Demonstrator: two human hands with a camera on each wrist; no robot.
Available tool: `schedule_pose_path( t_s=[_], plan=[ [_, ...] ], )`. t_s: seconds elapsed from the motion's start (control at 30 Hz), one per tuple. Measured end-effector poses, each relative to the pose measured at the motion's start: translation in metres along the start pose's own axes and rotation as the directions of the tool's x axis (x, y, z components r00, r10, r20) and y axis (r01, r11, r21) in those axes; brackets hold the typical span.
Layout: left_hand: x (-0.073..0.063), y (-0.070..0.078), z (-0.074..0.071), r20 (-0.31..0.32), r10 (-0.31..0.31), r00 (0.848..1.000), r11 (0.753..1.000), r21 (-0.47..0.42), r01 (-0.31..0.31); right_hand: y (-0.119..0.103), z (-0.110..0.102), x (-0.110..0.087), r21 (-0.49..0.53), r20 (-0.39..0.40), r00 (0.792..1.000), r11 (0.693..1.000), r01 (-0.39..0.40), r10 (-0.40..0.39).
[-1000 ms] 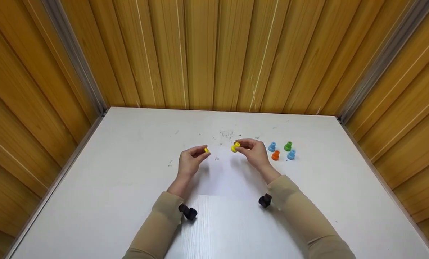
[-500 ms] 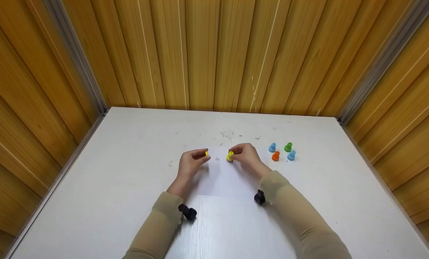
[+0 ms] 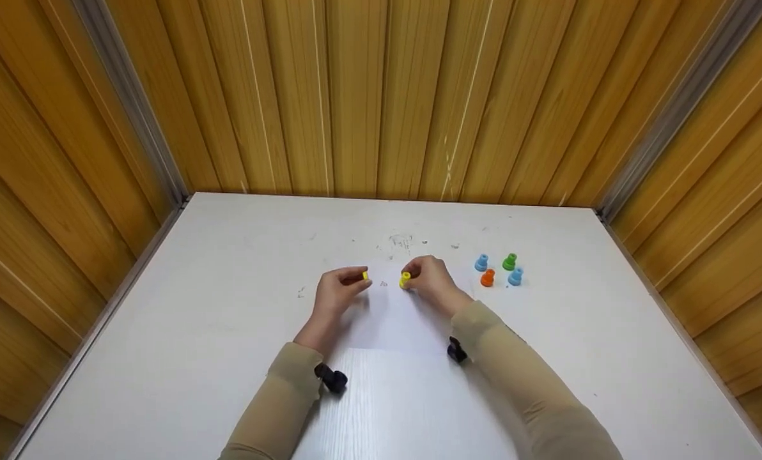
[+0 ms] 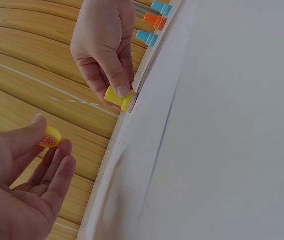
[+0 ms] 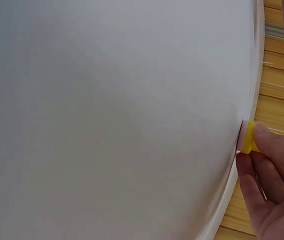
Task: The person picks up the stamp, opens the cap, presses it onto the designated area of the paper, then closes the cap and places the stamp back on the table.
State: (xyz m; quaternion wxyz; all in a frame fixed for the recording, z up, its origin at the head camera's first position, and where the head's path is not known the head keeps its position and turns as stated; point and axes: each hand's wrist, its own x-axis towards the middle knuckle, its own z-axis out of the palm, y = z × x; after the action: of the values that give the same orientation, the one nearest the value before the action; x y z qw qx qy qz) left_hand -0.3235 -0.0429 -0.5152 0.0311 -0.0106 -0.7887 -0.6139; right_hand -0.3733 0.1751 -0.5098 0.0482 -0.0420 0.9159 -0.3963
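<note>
My right hand (image 3: 433,280) pinches a yellow toy stamp (image 3: 405,280) upright over the white paper (image 3: 394,326). In the right wrist view the stamp's pale pink face (image 5: 242,136) is turned to the paper; I cannot tell whether it presses on it or stands just above. To the left, my left hand (image 3: 337,292) holds a small yellow cap (image 3: 365,276) between thumb and fingers, raised off the table. A red flower design shows on that cap (image 4: 49,137) in the left wrist view. A faint small mark (image 3: 383,283) lies on the paper between the hands.
Right of my right hand stand two blue stamps (image 3: 481,262) (image 3: 515,276), an orange stamp (image 3: 488,278) and a green stamp (image 3: 509,262). Dark scuffs (image 3: 401,241) mark the white table (image 3: 240,255). Wood-patterned walls (image 3: 355,96) enclose its back and sides.
The right hand has come left and down toward the paper, turning the yellow stamp from tilted to upright. My left hand has stayed nearly still with the cap.
</note>
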Motion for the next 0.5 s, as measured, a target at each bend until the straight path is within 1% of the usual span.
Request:
schedule_pose_path(
  t_s=[0.13, 0.2, 0.5],
  plan=[
    [0.0007, 0.0015, -0.0006, 0.000, -0.012, 1.000, 1.000, -0.022, 0.012, -0.0038, 0.0014, -0.0006, -0.034, -0.018, 0.999, 0.999, 0.028, -0.028],
    [0.0010, 0.0021, -0.0009, 0.000, -0.007, 1.000, 1.000, -0.026, 0.007, -0.0056, 0.0015, -0.0013, -0.041, -0.027, 0.999, 0.998, 0.038, -0.039],
    [-0.0009, -0.0011, -0.0001, 0.004, 0.009, 1.000, 1.000, 0.003, -0.009, -0.0052, 0.0018, -0.0054, -0.066, -0.031, 0.998, 0.996, 0.052, -0.054]
  ],
)
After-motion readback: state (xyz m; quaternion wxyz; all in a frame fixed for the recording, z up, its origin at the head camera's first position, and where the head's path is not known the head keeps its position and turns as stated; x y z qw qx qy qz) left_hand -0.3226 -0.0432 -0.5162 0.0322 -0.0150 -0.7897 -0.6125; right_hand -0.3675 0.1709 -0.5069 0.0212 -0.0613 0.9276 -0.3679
